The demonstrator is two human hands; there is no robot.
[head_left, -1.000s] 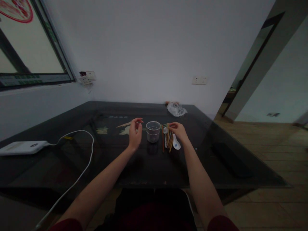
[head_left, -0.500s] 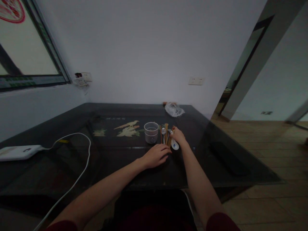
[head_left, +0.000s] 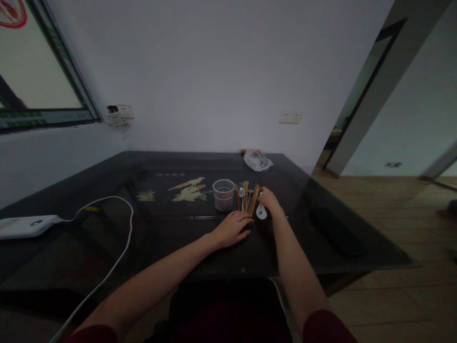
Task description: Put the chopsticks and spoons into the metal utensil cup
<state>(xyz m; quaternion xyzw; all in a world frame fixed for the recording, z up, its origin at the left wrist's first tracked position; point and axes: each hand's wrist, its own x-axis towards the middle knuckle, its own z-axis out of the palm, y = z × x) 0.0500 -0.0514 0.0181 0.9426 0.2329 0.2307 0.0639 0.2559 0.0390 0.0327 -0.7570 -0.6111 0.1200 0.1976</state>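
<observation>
A clear plastic cup stands on the dark glass-topped table. Right of it lie several wooden chopsticks, a metal spoon and a white ceramic spoon. My left hand rests flat on the table just in front of the chopsticks, fingers stretched out, holding nothing. My right hand is beside the chopsticks, its fingers curled onto the handle of the white spoon.
A white device with a white cable lies at the left of the table. A crumpled clear plastic bag sits at the far edge. A dark flat object lies at the right. Wooden floor lies beyond.
My left hand has come down from mid-air left of the cup and now lies flat before the chopsticks. My right hand shifted slightly right, from the chopsticks to the white spoon.
</observation>
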